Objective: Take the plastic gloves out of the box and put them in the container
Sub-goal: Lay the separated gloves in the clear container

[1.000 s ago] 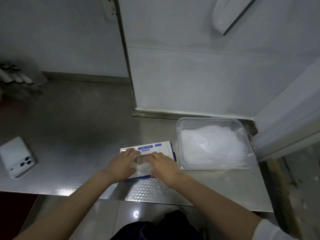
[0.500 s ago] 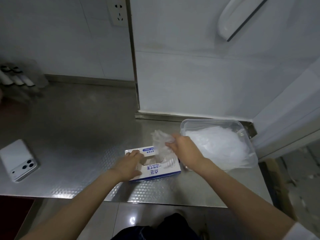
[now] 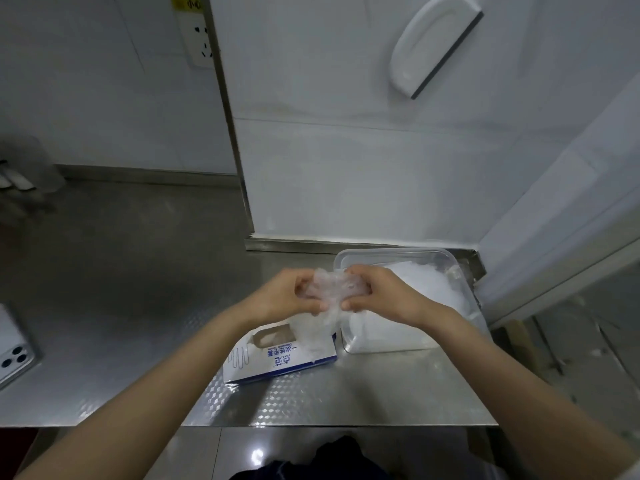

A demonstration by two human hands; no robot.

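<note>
A white and blue glove box (image 3: 277, 358) lies flat on the steel counter, its oval opening facing up. Just above it, my left hand (image 3: 280, 296) and my right hand (image 3: 377, 292) both hold a crumpled clear plastic glove (image 3: 329, 289) between them, its lower end hanging down toward the box. Right of the box stands a clear plastic container (image 3: 464, 271) with a heap of white plastic gloves (image 3: 426, 292) inside. My right hand is over the container's left rim.
A white phone (image 3: 14, 351) lies at the counter's left edge. A white wall panel (image 3: 346, 168) rises close behind the container, and a slanted white ledge (image 3: 571, 220) flanks it on the right. The counter's front edge (image 3: 311, 424) is near my arms.
My left hand has lifted off the box and joined my right hand on the glove. The glove has come up out of the box and now hangs between both hands.
</note>
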